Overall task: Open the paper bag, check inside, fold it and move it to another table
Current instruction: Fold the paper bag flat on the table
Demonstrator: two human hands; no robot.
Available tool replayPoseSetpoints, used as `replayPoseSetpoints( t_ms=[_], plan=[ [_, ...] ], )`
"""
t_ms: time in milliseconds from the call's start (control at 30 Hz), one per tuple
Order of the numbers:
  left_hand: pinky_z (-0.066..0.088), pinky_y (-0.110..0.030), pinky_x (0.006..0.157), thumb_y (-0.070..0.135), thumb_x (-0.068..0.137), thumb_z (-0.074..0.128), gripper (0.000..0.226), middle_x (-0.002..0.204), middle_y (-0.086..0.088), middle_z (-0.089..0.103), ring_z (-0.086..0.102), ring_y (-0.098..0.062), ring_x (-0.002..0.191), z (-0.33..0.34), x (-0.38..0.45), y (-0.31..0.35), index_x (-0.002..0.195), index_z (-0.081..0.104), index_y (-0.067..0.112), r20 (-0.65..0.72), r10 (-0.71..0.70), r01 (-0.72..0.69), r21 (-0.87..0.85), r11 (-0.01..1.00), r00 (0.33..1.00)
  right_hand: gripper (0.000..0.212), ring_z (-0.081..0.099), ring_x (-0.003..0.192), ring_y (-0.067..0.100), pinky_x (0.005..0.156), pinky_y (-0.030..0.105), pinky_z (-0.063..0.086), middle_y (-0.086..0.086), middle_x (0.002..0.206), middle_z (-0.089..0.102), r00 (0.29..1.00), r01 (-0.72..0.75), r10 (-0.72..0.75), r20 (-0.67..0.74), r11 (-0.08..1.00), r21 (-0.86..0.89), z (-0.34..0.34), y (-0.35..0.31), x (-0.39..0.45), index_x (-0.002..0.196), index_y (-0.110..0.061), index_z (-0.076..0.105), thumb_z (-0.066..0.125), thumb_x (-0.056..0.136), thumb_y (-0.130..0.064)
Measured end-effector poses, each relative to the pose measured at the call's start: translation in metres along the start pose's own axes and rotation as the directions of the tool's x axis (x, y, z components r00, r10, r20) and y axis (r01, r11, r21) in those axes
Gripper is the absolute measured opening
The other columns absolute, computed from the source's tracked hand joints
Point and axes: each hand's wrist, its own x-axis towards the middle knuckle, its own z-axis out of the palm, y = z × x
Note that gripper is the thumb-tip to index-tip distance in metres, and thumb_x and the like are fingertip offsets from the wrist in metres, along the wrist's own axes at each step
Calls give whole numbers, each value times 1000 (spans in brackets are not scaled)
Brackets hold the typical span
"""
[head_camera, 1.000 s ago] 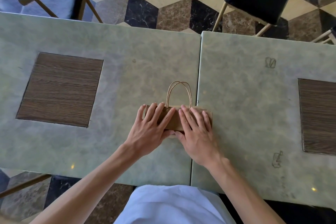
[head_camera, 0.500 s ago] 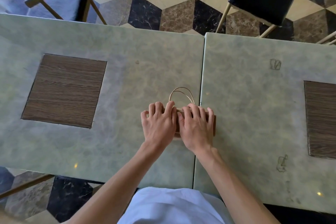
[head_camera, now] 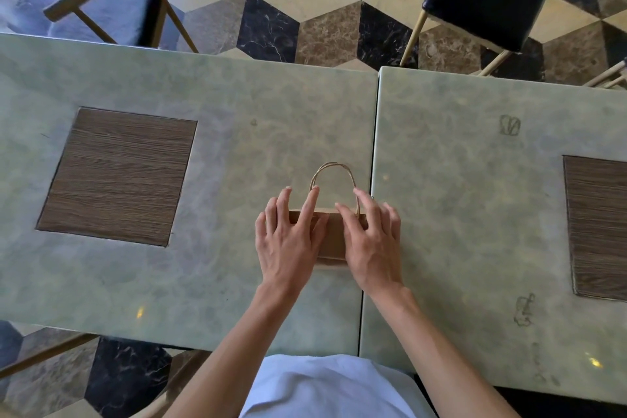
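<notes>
Two green marbled tables meet at a seam; on the left surface, the paper bag lies folded beside it, left hand and right hand open-fingered, grasping nothing, pressing creases flat.

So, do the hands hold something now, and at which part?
Nothing is gripped: both the left hand and right hand press flat on the folded paper bag.
</notes>
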Motion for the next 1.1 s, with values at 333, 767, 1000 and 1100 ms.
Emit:
replayPoseSetpoints(
  t_ms=[333,767,1000,1100],
  plan=[
    [47,-40,84,85,51,66,103,128,3,49,52,-17,119,-13,-7,-18,132,39,26,319,-501,593,-459,662,805,64,56,108,36,86,45,46,15,118,58,894,-447,449,7,888,112,-19,6,-19,123,-2,54,66,83,-52],
    [57,-32,78,61,55,83,58,85,5,80,75,-13,85,-8,-5,-24,94,77,18,573,-366,675,-678,289,733,41,64,74,18,69,26,48,-4,80,68,775,-620,524,354,520,588,-23,17,-10,90,-9,51,77,79,-38],
    [56,-19,65,36,73,85,23,88,-4,81,76,-19,84,-6,1,-34,87,83,18,607,-186,634,-752,178,772,35,64,78,22,77,37,50,8,87,71,805,-582,451,387,473,661,-19,30,-1,94,-4,53,78,82,-26],
    [58,-25,73,45,68,84,34,88,-3,81,76,-18,86,-5,14,-31,86,82,17,593,-203,627,-748,219,779,35,62,74,21,71,29,47,2,81,68,805,-582,476,355,514,630,-20,32,8,93,-4,53,77,82,-28]
  ],
)
